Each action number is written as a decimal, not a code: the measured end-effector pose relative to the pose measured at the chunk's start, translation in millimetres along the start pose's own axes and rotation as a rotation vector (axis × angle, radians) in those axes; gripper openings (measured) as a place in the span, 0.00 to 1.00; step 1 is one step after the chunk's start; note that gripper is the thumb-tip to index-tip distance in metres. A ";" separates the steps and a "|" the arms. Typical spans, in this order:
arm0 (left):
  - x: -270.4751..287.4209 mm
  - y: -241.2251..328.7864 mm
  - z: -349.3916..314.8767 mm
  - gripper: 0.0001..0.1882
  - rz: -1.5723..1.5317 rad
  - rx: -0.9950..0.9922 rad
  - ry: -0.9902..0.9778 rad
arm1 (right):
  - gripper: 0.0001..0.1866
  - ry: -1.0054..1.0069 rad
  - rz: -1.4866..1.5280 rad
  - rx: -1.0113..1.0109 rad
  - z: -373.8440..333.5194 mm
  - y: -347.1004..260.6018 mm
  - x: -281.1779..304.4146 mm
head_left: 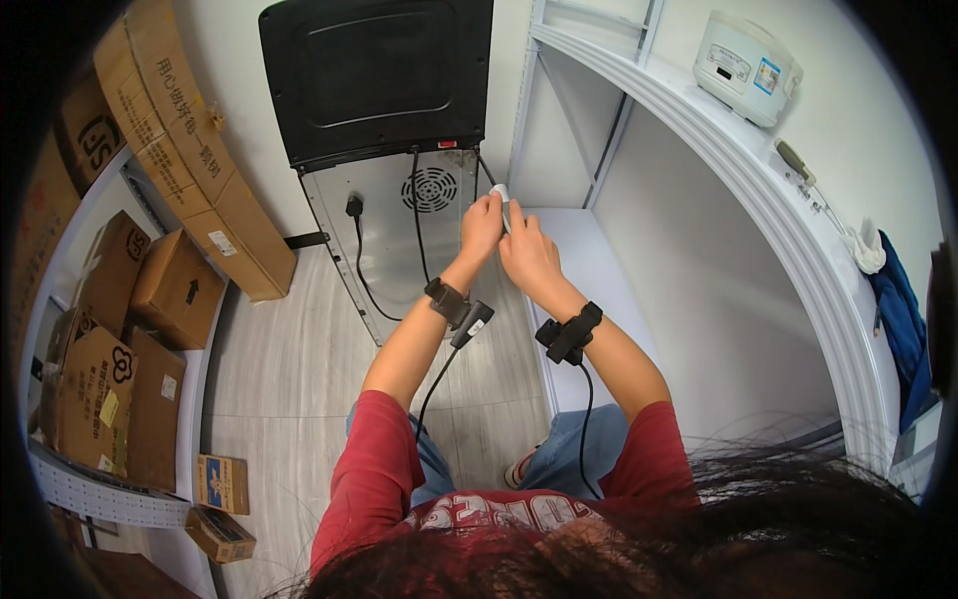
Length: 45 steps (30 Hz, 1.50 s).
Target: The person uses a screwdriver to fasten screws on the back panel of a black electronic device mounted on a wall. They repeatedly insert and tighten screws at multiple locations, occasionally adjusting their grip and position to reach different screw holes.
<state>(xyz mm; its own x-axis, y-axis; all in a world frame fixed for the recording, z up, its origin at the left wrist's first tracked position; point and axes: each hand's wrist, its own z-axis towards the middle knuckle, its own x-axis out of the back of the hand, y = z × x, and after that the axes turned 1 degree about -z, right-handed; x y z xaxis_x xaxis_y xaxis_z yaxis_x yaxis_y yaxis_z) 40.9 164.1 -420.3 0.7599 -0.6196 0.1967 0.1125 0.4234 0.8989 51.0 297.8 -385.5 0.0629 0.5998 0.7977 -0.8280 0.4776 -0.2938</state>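
Note:
In front of me stands an appliance with a black upper panel (384, 75) and a grey metal lower back (384, 215). Both hands meet at its right side, on what looks like a screwdriver (502, 192) with a white-and-grey handle. Its thin dark shaft reaches up to the panel's lower right corner. My left hand (482, 227) is closed at the handle's upper end. Just below and to the right, my right hand (529, 250) is wrapped round the handle. My fingers hide part of it, and the tip is too small to make out.
Black cords (420, 225) hang down the appliance's back, near a round vent (429, 190). A white shelf (689, 110) on the right bears a rice cooker (746, 70) and a green-handled tool (794, 160). Cardboard boxes (178, 290) fill the left shelf; a tall carton (200, 170) leans behind.

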 end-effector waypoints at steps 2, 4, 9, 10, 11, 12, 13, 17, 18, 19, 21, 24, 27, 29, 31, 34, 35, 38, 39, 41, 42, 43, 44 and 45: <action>-0.1 0.6 -1.0 0.26 0.016 -0.002 0.015 | 0.31 -0.005 0.000 -0.004 -0.1 -1.3 -0.1; 2.0 -0.6 -0.9 0.26 0.007 0.006 0.017 | 0.31 -0.015 0.004 -0.008 0.2 -3.7 0.7; 2.0 3.7 -3.3 0.26 0.004 0.030 -0.001 | 0.31 -0.029 0.001 -0.021 -0.5 -3.5 2.6; 2.5 3.5 -3.3 0.26 0.010 0.018 0.004 | 0.31 -0.037 0.001 -0.025 -0.6 -4.0 2.9; 2.8 2.4 -2.9 0.26 0.017 0.005 0.010 | 0.31 -0.033 0.003 -0.023 -0.5 -4.5 2.8; 3.1 1.3 -2.5 0.26 0.017 0.004 0.008 | 0.31 -0.029 0.005 -0.020 -0.4 -4.9 2.3; 3.4 0.2 -2.0 0.26 0.016 0.004 0.006 | 0.31 -0.026 0.007 -0.018 -0.4 -5.2 1.7; 2.1 2.0 -1.2 0.27 -0.006 0.012 -0.003 | 0.31 -0.018 0.001 -0.017 0.0 -3.0 0.7; 1.8 2.2 -1.3 0.26 -0.009 0.018 -0.007 | 0.31 -0.020 0.004 -0.020 -0.3 -2.8 1.1; 1.3 2.4 -1.3 0.26 -0.011 0.024 -0.010 | 0.31 -0.021 0.007 -0.023 -0.4 -2.5 1.4; 0.4 1.0 -0.2 0.26 -0.010 0.026 -0.006 | 0.31 -0.024 0.006 -0.024 0.2 -2.8 1.6; -0.2 -3.7 2.8 0.26 -0.009 0.006 0.018 | 0.31 -0.025 0.004 -0.025 0.8 -5.0 1.8; 0.4 -7.9 3.8 0.26 -0.016 -0.022 0.040 | 0.31 -0.030 0.000 -0.026 0.7 -7.7 2.5; -0.9 -5.4 3.3 0.26 -0.008 -0.030 0.044 | 0.31 -0.029 -0.005 -0.028 0.8 -6.5 2.6; -3.5 1.0 1.8 0.26 -0.004 -0.005 0.020 | 0.31 -0.021 -0.013 -0.032 1.3 -1.6 2.4; -5.4 3.9 1.8 0.27 -0.007 -0.018 0.018 | 0.31 -0.008 -0.027 -0.041 1.7 -1.1 4.0; -3.9 -0.6 2.4 0.28 -0.005 -0.029 0.028 | 0.31 -0.006 -0.047 -0.018 1.5 -5.4 5.9; 0.6 -7.5 11.7 0.29 -0.264 0.097 -0.058 | 0.32 0.019 -0.136 0.053 1.3 -11.2 11.3; 0.7 -7.0 12.6 0.30 -0.287 0.111 -0.084 | 0.32 0.037 -0.182 0.079 2.7 -8.6 11.2; 0.7 -1.0 13.0 0.30 -0.335 0.136 -0.139 | 0.33 0.096 -0.258 0.135 4.9 -2.8 13.3; -0.4 4.2 11.2 0.29 -0.365 0.153 -0.150 | 0.32 0.138 -0.287 0.165 5.7 0.8 15.2; -1.3 9.2 9.0 0.27 -0.394 0.171 -0.160 | 0.32 0.179 -0.317 0.195 5.9 4.2 16.8; -0.6 13.2 8.1 0.26 -0.421 0.187 -0.167 | 0.32 0.217 -0.243 0.229 6.4 5.6 18.3; -0.6 17.3 7.3 0.26 -0.484 0.206 -0.161 | 0.31 0.255 -0.170 0.262 6.7 7.2 19.5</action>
<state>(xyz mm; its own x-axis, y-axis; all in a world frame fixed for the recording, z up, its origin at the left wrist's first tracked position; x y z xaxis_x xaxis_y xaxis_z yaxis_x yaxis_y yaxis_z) 37.8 167.0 -402.0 0.5433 -0.8115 -0.2150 0.2846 -0.0629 0.9566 42.5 308.6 -368.5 0.3203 0.6823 0.6572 -0.9057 0.4239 0.0014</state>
